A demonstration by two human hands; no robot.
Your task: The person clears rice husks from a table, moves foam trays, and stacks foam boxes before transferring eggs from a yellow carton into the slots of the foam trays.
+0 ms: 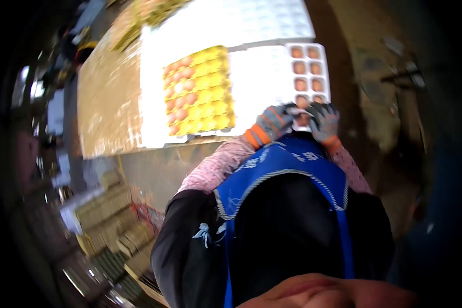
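Observation:
A white egg carton (307,91) with two columns of brown eggs (300,68) lies at the table's right edge, close to my body. My left hand (273,123), in a grey glove with an orange cuff, is at the carton's near left corner, fingers bent in toward the nearest eggs. On the other side my right hand (325,122), gloved alike, curls over the near right corner. Both sets of fingers are closed; whatever lies between them is hidden by glare and the gloves. To the left sits a yellow egg tray (210,92), with brown eggs in its left part and bare cups on its right.
White cartons (272,20) lie at the back of the table. More egg trays (151,11) stand at the far left, beyond the brown tabletop (108,102). Stacked cardboard (105,210) is below left. A person (77,46) appears at the far left.

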